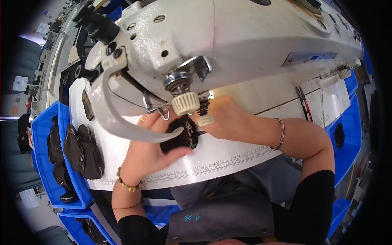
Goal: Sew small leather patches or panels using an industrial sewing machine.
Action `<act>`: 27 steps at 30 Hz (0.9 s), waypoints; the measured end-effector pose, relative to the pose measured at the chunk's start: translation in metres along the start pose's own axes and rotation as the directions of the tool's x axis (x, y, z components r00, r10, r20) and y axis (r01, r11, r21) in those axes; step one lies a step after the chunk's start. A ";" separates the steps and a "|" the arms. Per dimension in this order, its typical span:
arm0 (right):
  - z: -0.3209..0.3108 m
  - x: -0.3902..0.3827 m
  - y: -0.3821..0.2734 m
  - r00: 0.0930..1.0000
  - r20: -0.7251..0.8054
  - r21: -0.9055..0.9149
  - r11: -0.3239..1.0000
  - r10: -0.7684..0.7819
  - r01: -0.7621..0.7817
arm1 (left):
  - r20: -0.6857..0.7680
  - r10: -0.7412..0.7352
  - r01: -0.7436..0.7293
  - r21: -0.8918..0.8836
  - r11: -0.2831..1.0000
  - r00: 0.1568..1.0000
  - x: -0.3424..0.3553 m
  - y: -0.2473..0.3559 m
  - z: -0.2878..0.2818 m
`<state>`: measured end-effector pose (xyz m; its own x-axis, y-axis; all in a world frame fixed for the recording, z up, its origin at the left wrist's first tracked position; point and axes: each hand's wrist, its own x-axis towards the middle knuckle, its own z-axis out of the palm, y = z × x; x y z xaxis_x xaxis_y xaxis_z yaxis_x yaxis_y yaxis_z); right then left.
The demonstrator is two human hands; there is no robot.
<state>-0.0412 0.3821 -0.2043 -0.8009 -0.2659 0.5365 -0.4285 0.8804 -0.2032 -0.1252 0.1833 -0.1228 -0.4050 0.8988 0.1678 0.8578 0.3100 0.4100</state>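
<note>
A small black fabric piece with a zipper [189,134] lies on the white sewing table under the head of a sewing machine [245,45]. My left hand [149,151] is at its left side, thumb stretched along the near edge. The far fingers bend round the piece, partly hidden by the machine's pale curved lever. At the right side of the piece my right hand [224,118] is curled, its fingertips mostly hidden behind the cream tension knobs [185,103]. The needle area cannot be seen.
Black zippered pouches [83,153] lie at the table's left edge, beside a blue bin [38,134] of similar ones. Red-and-black handled snips [304,104] lie to the right. A printed ruler [220,164] follows the near edge. Another blue bin [351,139] stands at right.
</note>
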 end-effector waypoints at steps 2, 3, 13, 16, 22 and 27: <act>0.002 0.001 0.000 0.999 0.034 0.009 1.000 -0.003 0.003 | 0.070 0.020 -0.017 -0.049 0.999 0.997 -0.010 0.006 0.007; 0.005 0.000 0.001 0.999 0.033 0.022 1.000 0.015 -0.015 | 0.136 0.042 -0.028 -0.102 0.994 0.990 -0.011 0.008 0.010; -0.015 -0.016 -0.036 0.951 0.049 -0.015 0.952 -0.304 0.305 | 0.022 -0.023 0.028 -0.243 0.970 1.000 -0.010 -0.011 0.017; -0.007 -0.015 -0.039 0.927 0.082 -0.106 0.921 -0.366 0.374 | 0.007 -0.032 0.033 -0.225 0.974 0.999 -0.011 -0.014 0.022; -0.008 -0.014 -0.044 0.914 0.056 -0.208 0.890 -0.403 0.405 | 0.062 -0.085 0.087 -0.032 0.996 0.994 -0.014 -0.005 0.020; -0.003 -0.017 -0.043 0.933 0.017 -0.192 0.915 -0.359 0.355 | 0.042 0.100 -0.105 0.134 0.985 0.994 -0.011 0.001 0.021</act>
<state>-0.0082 0.3501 -0.2024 -0.6009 -0.5705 0.5598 -0.5960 0.7865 0.1619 -0.1135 0.1801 -0.1428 -0.3037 0.9374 0.1703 0.9300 0.2528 0.2666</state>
